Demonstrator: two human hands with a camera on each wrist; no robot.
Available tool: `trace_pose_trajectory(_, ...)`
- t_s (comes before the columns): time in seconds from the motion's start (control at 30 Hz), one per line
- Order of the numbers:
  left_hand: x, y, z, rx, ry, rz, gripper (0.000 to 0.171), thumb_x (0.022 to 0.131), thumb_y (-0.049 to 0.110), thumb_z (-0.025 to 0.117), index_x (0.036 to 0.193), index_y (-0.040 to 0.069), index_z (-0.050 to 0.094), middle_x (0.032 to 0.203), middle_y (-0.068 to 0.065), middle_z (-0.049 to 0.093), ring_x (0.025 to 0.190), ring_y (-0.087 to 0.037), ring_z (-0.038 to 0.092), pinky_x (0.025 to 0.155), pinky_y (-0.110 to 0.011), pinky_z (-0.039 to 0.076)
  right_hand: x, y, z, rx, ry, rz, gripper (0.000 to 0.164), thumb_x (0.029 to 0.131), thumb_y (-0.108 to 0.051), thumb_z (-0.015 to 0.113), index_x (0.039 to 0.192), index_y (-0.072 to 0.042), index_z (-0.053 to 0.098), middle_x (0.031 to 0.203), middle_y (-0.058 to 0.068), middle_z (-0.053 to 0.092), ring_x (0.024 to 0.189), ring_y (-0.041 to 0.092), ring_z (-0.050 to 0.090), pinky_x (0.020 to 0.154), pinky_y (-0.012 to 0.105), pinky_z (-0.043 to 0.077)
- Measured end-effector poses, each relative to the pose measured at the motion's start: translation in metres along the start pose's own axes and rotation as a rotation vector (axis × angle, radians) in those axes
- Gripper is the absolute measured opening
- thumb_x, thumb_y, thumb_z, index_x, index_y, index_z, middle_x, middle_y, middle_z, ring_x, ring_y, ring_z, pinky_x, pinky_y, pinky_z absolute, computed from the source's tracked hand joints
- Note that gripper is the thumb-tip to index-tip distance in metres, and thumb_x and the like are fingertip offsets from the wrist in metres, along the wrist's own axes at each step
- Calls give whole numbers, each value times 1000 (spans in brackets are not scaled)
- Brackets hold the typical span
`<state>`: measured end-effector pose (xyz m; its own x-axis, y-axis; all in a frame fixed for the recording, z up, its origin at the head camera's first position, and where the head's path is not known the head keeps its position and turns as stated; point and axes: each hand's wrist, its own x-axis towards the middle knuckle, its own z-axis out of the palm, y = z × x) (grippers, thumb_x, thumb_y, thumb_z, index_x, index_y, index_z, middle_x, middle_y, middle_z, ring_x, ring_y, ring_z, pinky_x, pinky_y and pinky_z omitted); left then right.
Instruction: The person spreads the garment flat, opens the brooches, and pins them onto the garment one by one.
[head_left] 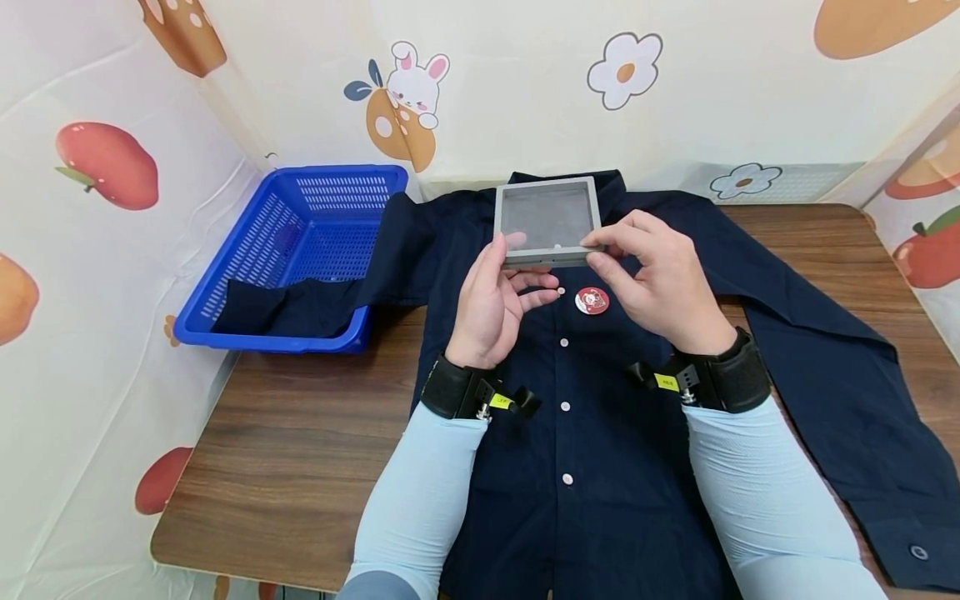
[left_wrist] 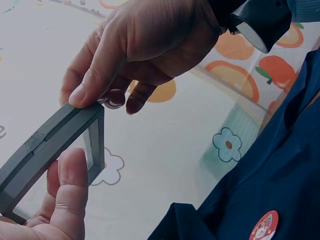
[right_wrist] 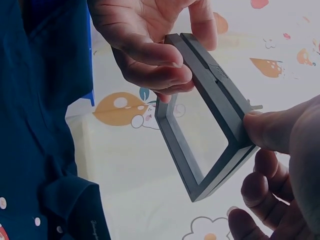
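A grey square frame (head_left: pixel 546 259) with a clear film panel is held tilted above the collar area of a dark navy shirt (head_left: pixel 510 467). My left hand (head_left: pixel 487 312) grips its lower left corner, thumb on the front and fingers behind. At the lower right corner, my right hand (head_left: pixel 660 271) pinches the edge between thumb and fingers. A small pale metallic piece (right_wrist: pixel 256 107) sticks out by the right thumb; what it is I cannot tell. A round red badge (head_left: pixel 592 301) lies on the shirt's chest, beside the white buttons.
A blue plastic basket (head_left: pixel 202 333) stands at the left, the shirt's folded sleeve (head_left: pixel 300 307) lying over its near rim. The other sleeve (head_left: pixel 847 400) stretches right across the wooden table (head_left: pixel 285 467). A printed curtain (head_left: pixel 510 83) hangs behind.
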<state>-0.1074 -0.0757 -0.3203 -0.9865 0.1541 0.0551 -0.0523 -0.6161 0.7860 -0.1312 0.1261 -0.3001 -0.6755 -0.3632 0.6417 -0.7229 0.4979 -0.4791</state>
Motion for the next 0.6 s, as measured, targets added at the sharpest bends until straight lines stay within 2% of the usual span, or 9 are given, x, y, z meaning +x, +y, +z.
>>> trace_pose_trajectory(0.4,0,0,1,-25,2,13,24,104,28,40,119,12,47,88,-10,62,71,-19,65,74,-34,56,1,-3,-2,16,-29,-47,20,84,-3,72,103,-10,72,84,1,58,78,12,50,57,21,32)
trace_pose_trajectory(0.5,1,0,0,-35,1,17,23,103,27,41,119,12,46,90,-10,62,72,-19,66,75,-34,56,1,-4,-1,45,-22,-11,27,85,-4,72,111,-8,69,83,3,56,79,13,51,64,21,37)
trace_pose_trajectory(0.6,0,1,1,-33,-7,25,24,103,27,41,120,11,45,94,-11,63,74,-19,66,76,-34,55,1,-4,-1,71,1,93,35,90,-11,68,123,-6,61,83,4,57,77,11,52,70,21,41)
